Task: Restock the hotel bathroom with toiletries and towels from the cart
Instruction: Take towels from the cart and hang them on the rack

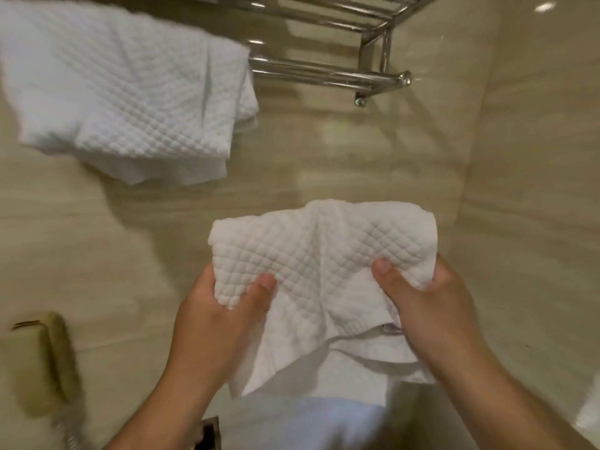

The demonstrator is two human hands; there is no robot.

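White towel [321,254] bunched between both hands — left [217,319], right [431,306] gripping.

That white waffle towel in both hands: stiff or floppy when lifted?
Probably floppy: the white waffle-weave towel buckles between the left hand and right hand, its lower edge drooping. Likely light, since two pinches carry it. The bumpy weave should resist slipping.

Small towel [321,254] between left hand [214,323] and right hand [428,306], larger towel [123,89] on rail [324,71] upper left
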